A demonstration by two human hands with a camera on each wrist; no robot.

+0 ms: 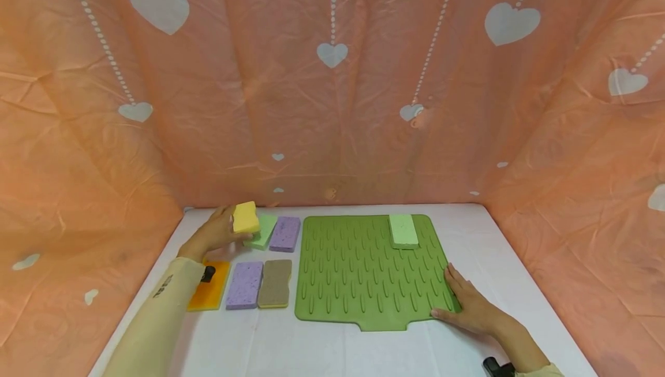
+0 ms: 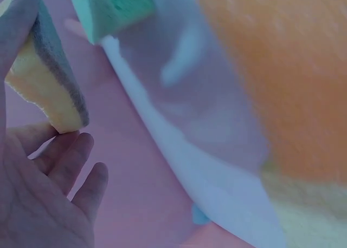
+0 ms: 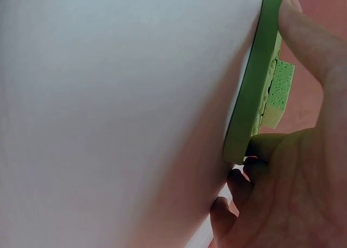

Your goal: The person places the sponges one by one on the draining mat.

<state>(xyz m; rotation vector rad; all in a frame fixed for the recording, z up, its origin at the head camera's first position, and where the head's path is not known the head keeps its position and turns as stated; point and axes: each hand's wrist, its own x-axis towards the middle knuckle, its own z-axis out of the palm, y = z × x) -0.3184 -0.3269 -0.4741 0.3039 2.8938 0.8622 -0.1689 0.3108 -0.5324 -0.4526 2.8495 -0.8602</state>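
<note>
My left hand [image 1: 215,231] pinches a yellow sponge [image 1: 245,217] between thumb and fingers at the back left. The left wrist view shows a grey scouring layer on that sponge [image 2: 54,69]. Partly behind it lies a light green sponge [image 1: 266,231], with a purple sponge [image 1: 285,234] to its right. On the right, my right hand [image 1: 473,306] rests at the right edge of a ribbed green mat [image 1: 353,273], thumb and fingertips at the rim. Another light green sponge [image 1: 403,231] lies on the mat's back right part.
Nearer the front left are a second purple sponge [image 1: 244,286], a grey-brown topped sponge [image 1: 274,283] and an orange sponge [image 1: 214,291] partly covered by my left forearm. All stand on a white tabletop [image 1: 291,348]. Orange curtains [image 1: 332,123] with hearts enclose the back and sides.
</note>
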